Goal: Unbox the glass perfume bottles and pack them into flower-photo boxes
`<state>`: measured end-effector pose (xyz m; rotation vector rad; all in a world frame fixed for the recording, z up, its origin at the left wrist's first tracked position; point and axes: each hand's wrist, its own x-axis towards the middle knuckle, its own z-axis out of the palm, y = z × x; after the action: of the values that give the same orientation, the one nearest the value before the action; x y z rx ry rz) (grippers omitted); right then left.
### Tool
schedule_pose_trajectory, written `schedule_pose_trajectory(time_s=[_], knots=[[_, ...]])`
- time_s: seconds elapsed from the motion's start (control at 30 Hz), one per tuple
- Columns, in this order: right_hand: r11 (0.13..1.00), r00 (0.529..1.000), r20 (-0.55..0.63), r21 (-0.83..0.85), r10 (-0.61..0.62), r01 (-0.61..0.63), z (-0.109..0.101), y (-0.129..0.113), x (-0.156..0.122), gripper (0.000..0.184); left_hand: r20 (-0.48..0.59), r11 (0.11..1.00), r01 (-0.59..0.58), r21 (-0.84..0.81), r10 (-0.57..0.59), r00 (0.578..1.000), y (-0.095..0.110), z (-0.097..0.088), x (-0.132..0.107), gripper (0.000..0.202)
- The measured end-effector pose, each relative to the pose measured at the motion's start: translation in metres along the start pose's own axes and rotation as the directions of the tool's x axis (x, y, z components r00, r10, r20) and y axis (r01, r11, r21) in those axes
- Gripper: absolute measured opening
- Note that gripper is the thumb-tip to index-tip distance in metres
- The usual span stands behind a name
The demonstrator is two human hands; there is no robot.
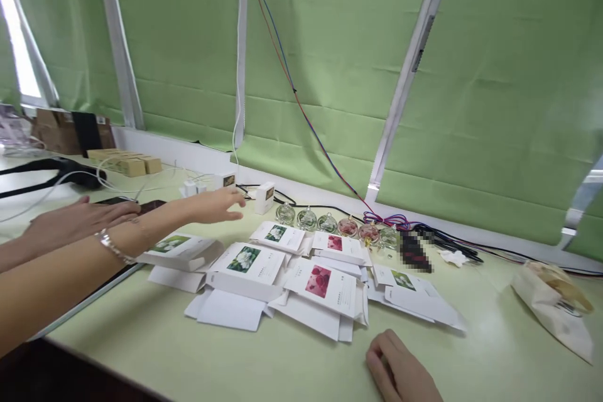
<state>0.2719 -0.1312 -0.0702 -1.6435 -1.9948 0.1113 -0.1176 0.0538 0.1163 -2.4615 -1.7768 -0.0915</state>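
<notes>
My left hand [223,204], at the end of an arm with a silver bracelet [113,248], reaches across the table with its fingers stretched out and nothing in them. Just beyond its fingertips stands a small white box [264,198]; a gap shows between them. Behind the hand is another white box [225,181]. My right hand [400,367] rests loosely curled at the front edge of the view, holding nothing visible. Between my hands lie several flattened white cartons with flower pictures [264,270]. A row of round glass bottles [327,223], some green and some pink, stands behind them.
Another person's hand [85,220] lies at the left, near dark phone-like objects [151,206]. Yellow boxes [127,163] and a brown carton [56,132] stand farther back. Cables [443,242] run along the wall. A cream cloth bag [549,301] lies at right.
</notes>
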Motion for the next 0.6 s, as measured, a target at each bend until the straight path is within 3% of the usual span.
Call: schedule_pose_trajectory(time_s=[0.1,0.23,0.37,0.47,0.6], knots=[[0.999,0.998,0.069,0.054,-0.002,-0.002,-0.008,-0.005,-0.001,0.030,0.113,0.999,0.000,-0.037,0.004,0.994,-0.018,0.001,-0.042,0.050],[0.997,1.000,0.017,0.069,0.019,-0.021,-0.013,-0.013,-0.003,0.028,0.110,0.998,0.048,-0.049,-0.042,0.993,-0.036,-0.008,-0.072,0.049],[0.997,0.999,0.022,0.072,-0.034,0.033,-0.008,-0.011,-0.003,0.028,0.079,0.992,0.088,-0.087,-0.081,0.994,-0.043,-0.022,-0.080,0.045],[0.996,0.998,-0.043,0.068,-0.052,0.055,0.000,-0.005,-0.001,0.029,0.027,0.987,0.076,-0.145,-0.072,0.997,-0.045,-0.026,-0.077,0.045],[0.993,0.994,-0.076,0.080,-0.076,0.083,0.008,0.001,-0.001,0.030,0.034,0.976,0.088,-0.201,-0.083,0.996,-0.036,-0.027,-0.071,0.044]])
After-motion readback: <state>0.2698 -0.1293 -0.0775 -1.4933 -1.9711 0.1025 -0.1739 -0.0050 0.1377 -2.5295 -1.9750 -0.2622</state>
